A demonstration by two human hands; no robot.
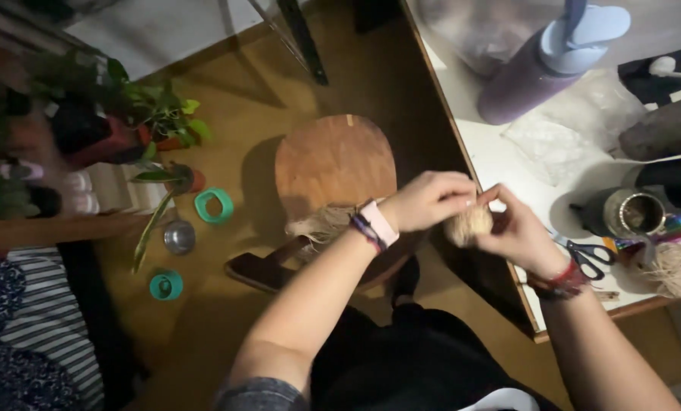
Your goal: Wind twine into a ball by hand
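Both hands (470, 217) around twine ball (470, 224)

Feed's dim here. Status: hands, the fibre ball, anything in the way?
Left hand and right hand both closed on the tan fibre ball. Held over the table edge. Scissors nearby, nothing blocking.

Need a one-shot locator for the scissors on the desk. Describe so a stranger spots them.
Start at the white desk on the right and follow its near edge. The scissors lie flat there, just past the right hand, in front of a metal cup. Black handles set them apart from the pale twine bundle beside them.
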